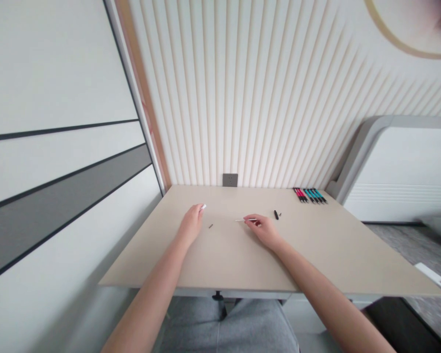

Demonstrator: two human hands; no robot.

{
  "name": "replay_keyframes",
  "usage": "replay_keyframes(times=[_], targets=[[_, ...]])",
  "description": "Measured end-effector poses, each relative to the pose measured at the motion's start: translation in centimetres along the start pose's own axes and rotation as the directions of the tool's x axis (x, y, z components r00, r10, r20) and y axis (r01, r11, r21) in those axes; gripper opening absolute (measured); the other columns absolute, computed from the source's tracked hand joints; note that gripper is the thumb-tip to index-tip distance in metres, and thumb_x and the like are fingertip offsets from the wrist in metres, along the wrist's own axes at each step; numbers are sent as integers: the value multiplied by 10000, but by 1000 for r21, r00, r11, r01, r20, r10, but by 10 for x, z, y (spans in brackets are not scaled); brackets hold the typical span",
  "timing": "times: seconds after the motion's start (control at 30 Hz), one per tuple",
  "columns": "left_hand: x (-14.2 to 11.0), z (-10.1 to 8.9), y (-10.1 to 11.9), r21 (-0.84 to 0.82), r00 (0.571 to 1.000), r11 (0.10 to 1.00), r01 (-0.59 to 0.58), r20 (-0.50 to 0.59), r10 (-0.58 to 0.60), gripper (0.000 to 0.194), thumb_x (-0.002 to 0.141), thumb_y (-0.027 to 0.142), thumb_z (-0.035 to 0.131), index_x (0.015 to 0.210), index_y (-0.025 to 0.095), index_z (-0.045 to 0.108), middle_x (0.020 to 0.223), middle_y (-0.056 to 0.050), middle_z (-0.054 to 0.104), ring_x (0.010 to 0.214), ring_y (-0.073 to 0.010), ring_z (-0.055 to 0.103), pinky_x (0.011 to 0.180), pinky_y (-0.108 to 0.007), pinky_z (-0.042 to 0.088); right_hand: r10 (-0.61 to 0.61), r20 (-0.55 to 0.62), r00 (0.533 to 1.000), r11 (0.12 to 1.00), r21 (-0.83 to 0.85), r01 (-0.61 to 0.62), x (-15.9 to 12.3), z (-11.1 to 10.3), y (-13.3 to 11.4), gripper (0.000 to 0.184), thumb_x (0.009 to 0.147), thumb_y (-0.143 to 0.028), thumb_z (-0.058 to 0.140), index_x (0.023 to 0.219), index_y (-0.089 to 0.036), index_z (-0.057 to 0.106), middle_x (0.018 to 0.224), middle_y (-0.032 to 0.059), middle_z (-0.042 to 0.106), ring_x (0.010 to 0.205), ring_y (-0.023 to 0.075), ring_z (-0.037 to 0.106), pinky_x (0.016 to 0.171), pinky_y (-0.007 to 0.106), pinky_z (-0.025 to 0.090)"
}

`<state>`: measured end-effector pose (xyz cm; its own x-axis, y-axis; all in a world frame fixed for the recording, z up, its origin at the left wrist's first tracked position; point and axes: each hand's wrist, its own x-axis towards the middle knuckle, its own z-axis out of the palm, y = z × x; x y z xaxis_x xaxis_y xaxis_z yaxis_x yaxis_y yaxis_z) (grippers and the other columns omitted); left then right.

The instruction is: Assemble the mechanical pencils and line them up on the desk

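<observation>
My left hand [193,218] is closed on a small white tube-like piece [203,207] above the left part of the table; the fingers hide most of it. My right hand [262,228] pinches a thin pen refill [239,220], whose pale narrow end points left towards the other hand. Between the two hands a tiny dark spring-like part [210,226] lies on the table [228,260]. Just beyond my right hand rest a short black pen grip [276,214] and a very small dark piece [280,214], too small to make out.
Several red-and-black pens [300,195] and several teal-and-black pens [315,196] lie in rows at the far right of the table. A dark wall socket [230,180] sits behind the back edge. A white panelled cabinet [59,196] borders the left, a bed headboard [400,166] the right.
</observation>
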<state>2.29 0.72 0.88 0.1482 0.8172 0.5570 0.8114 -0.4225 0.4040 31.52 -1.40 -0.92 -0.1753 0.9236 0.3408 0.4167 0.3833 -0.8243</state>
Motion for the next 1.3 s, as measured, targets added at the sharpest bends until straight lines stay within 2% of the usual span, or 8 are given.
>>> replay_keyframes(times=[0.13, 0.27, 0.43, 0.53, 0.6, 0.77, 1.13, 1.3], targets=[[-3, 2, 6, -32, 997, 999, -24, 77, 27, 232, 936, 177, 377, 1076, 174, 562, 1013, -90, 612, 977, -212, 586, 882, -353, 460, -46, 52, 998, 990, -130, 53, -1, -2, 0, 235, 838, -292, 527, 945, -216, 722, 921, 38, 720, 682, 152, 584, 666, 300, 478], [-8, -1, 15, -19, 985, 999, -35, 170, 38, 135, 880, 210, 487, 978, 172, 572, 971, -85, 613, 908, -208, 602, 837, -329, 465, -107, 96, 990, 978, -171, 123, -1, -3, 2, 231, 828, -210, 531, 963, -216, 717, 958, 52, 709, 838, 182, 630, 774, 324, 489], [-12, 0, 15, 39, 955, 999, -31, 297, 18, 87, 808, 233, 579, 877, 181, 571, 890, -63, 624, 787, -195, 608, 752, -306, 460, -140, 105, 985, 963, -218, 160, -1, -1, 5, 230, 835, -171, 524, 946, -223, 718, 932, 51, 706, 852, 190, 637, 797, 337, 488], [-11, 1, 15, 69, 948, 998, -13, 317, -10, 47, 812, 226, 570, 788, 185, 572, 825, -57, 626, 757, -195, 605, 721, -297, 448, -137, 110, 984, 947, -276, 163, 0, -1, 6, 237, 838, -166, 525, 965, -228, 715, 929, 48, 712, 852, 196, 634, 795, 344, 482], [-10, 1, 16, 87, 943, 996, -22, 333, -8, 95, 834, 220, 547, 747, 189, 569, 788, -56, 625, 753, -203, 604, 712, -298, 439, -146, 123, 982, 936, -304, 177, 0, -1, 6, 233, 846, -177, 530, 978, -234, 713, 921, 46, 715, 858, 201, 630, 802, 353, 476], [-10, 1, 19, 101, 934, 994, -50, 357, 11, 135, 887, 231, 506, 781, 189, 578, 832, -69, 634, 817, -226, 612, 728, -305, 426, -189, 146, 971, 916, -330, 227, -1, -1, 6, 220, 875, -207, 527, 975, -248, 720, 900, 46, 721, 881, 212, 625, 828, 365, 467], [-13, 15, 46, -194, 894, 968, -158, 389, 224, 165, 950, 303, 470, 941, 218, 611, 891, -19, 671, 836, -171, 621, 753, -256, 445, -253, 224, 941, 887, -336, 318, -1, 1, 4, 197, 877, -168, 529, 938, -239, 702, 927, 44, 711, 919, 200, 604, 866, 366, 427], [-14, 18, 47, -196, 872, 945, -261, 372, 318, 201, 967, 289, 441, 989, 195, 618, 941, -36, 667, 880, -170, 617, 814, -276, 462, -248, 234, 940, 878, -356, 320, -2, 1, 2, 193, 885, -159, 520, 945, -225, 691, 932, 48, 699, 922, 188, 595, 862, 348, 417]])
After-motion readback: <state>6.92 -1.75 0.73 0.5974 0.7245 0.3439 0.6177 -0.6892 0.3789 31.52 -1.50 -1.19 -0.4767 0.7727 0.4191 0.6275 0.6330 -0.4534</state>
